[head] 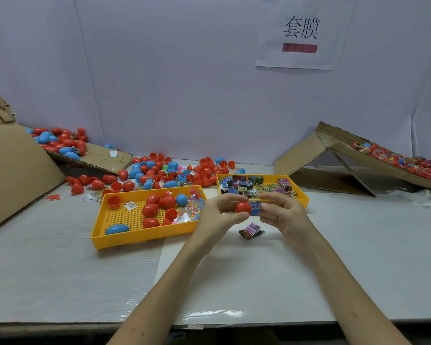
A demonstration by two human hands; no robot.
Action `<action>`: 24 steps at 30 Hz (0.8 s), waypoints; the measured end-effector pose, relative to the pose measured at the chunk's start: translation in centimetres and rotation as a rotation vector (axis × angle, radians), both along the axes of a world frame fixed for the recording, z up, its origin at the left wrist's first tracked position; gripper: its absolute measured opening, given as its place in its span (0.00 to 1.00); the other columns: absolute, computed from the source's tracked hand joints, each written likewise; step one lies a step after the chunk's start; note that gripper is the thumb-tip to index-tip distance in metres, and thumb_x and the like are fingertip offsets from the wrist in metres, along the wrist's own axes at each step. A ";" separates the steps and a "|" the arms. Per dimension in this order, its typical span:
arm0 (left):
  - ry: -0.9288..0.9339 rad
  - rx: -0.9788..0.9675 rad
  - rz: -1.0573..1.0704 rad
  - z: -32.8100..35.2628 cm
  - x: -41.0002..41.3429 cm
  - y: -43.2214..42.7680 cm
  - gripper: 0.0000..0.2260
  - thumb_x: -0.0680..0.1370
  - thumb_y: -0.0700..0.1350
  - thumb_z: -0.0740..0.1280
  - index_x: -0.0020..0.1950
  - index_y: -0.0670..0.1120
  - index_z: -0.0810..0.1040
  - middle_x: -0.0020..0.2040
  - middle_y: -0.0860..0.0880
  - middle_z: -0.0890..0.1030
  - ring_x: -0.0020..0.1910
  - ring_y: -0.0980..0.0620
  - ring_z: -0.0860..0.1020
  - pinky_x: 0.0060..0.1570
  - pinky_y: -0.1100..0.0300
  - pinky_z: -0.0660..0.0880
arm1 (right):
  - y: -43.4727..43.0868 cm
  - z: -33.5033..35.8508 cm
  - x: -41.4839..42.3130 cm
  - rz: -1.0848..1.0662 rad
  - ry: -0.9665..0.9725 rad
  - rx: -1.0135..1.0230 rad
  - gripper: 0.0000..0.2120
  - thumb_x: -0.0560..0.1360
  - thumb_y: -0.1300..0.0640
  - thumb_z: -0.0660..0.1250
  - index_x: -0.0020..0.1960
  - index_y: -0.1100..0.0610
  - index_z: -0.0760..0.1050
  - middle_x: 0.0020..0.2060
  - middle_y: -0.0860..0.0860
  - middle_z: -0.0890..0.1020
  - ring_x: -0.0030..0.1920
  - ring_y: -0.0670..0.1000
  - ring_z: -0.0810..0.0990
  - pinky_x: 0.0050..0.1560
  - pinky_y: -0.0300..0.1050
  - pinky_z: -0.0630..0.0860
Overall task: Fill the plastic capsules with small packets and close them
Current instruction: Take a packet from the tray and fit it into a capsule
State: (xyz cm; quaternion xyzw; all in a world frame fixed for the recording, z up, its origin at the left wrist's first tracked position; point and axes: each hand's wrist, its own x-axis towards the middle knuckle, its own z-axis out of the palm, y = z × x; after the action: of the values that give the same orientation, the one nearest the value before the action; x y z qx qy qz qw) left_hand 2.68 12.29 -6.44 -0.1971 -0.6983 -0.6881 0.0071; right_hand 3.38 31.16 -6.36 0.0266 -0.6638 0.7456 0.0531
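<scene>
My left hand (219, 212) grips a red capsule half (243, 207) above the table, between the two yellow trays. My right hand (281, 212) pinches a small blue barcoded packet (255, 207) whose end sits at the open mouth of that half. A pink and black packet (251, 230) lies on the table just below the hands. The left yellow tray (115, 235) holds red and blue capsules and clear packets. The right yellow tray (302, 196) is filled with small printed packets.
A heap of red and blue capsule halves (164, 173) lies behind the trays. A cardboard ramp (90, 155) at the back left carries more capsules. Another cardboard chute (383, 160) at the right holds filled capsules. A white wall with a paper sign (300, 31) stands behind.
</scene>
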 end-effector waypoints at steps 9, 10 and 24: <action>0.037 -0.057 0.021 -0.1 0.0 0.0 0.15 0.73 0.37 0.76 0.48 0.57 0.82 0.49 0.55 0.84 0.45 0.63 0.82 0.41 0.72 0.76 | -0.2 0.0 0.2 0.029 0.027 0.078 0.06 0.73 0.60 0.72 0.45 0.52 0.86 0.43 0.52 0.87 0.44 0.51 0.86 0.39 0.38 0.80; 0.040 -0.061 0.021 -0.1 0.0 0.0 0.15 0.73 0.37 0.76 0.49 0.57 0.82 0.49 0.56 0.84 0.45 0.64 0.82 0.41 0.73 0.76 | -0.2 0.0 0.2 0.028 0.028 0.098 0.06 0.73 0.61 0.72 0.44 0.52 0.86 0.43 0.52 0.87 0.44 0.51 0.86 0.39 0.38 0.80; 0.108 -0.109 0.059 -0.4 -0.3 -0.1 0.16 0.72 0.37 0.76 0.49 0.58 0.81 0.47 0.58 0.84 0.47 0.66 0.81 0.43 0.75 0.75 | -0.3 -0.4 0.0 0.023 0.060 0.131 0.13 0.72 0.68 0.72 0.41 0.51 0.87 0.41 0.52 0.87 0.44 0.50 0.86 0.42 0.37 0.80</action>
State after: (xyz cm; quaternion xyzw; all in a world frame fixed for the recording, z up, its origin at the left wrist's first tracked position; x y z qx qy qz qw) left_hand 2.39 12.23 -6.85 -0.2136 -0.7388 -0.6369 0.0544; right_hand 3.35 30.90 -6.78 0.0599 -0.7089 0.7000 0.0624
